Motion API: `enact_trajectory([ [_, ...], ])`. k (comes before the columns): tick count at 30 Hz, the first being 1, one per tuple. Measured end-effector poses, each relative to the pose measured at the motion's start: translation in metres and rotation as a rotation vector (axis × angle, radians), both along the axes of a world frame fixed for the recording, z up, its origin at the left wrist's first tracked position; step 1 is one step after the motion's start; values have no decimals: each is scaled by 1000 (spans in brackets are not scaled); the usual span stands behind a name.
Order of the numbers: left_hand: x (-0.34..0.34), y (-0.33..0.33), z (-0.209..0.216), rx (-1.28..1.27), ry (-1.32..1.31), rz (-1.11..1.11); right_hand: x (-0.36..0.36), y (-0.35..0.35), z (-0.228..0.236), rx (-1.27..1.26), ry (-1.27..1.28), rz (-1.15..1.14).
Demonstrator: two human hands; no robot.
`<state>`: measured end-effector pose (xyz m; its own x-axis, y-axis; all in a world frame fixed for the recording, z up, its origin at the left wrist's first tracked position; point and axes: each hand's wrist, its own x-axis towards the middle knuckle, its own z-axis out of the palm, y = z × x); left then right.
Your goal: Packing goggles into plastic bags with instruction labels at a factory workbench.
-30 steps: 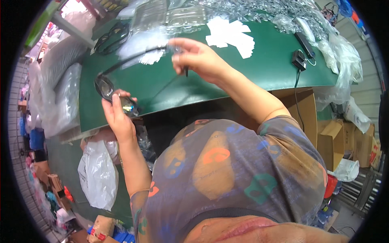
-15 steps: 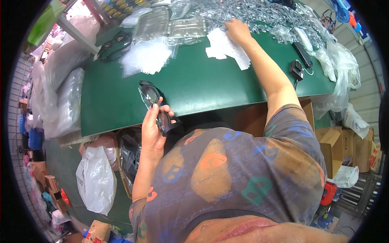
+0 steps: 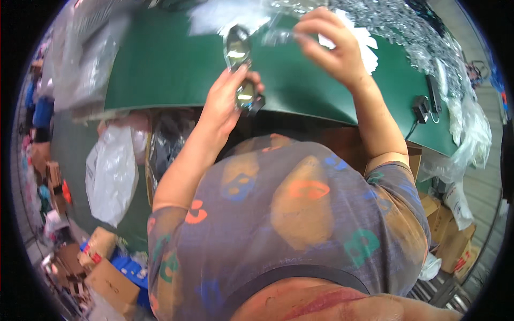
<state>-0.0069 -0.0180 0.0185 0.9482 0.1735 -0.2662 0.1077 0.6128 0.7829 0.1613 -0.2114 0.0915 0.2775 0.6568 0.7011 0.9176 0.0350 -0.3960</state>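
Here, largest to smallest:

Green table [image 3: 160, 69]: seen from above, its near edge curved by the lens; its far side is covered with heaps of clear plastic bags [image 3: 407, 27].

Patterned shirt [image 3: 289, 214]: worn by the person, filling the lower middle of the view.

White plastic sack [image 3: 110, 174]: seen below the table's left end, beside cardboard boxes [image 3: 101, 267] on the floor.

White paper sheets [image 3: 364, 45]: laid on the green top, just behind the right hand.

Left hand [image 3: 225, 99]: raised over the table's near edge and closed around the lower end of a pair of swim goggles [image 3: 239, 67].

Right hand [image 3: 329, 45]: lifted above the table, its fingers pinched on a clear plastic sleeve [image 3: 278, 32] near the goggles' upper end; the exact contact is blurred.

Swim goggles: held upright in the air over the table, the upper lens clear of the fingers, the lower lens partly covered by them.

Black cable device [image 3: 420, 107]: left on the table's right end, well apart from both hands.
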Motion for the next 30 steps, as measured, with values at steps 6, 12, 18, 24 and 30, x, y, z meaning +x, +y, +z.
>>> enact_trajectory([
  [6,5,-6,-1,-114,-49,13,-40,35,-17,-275,-292,220],
  [12,-8,-4,2,-71,-139,-239,-41,39,-15,-399,-420,77],
  [18,-15,-3,-2,11,-71,-205,-37,23,-16,-382,-296,33],
  [24,-17,2,-5,-4,-30,-133,51,-56,-59,-444,-202,-541],
  [30,-18,4,-2,-103,-112,-187,81,-120,-90,-691,-117,-947],
])
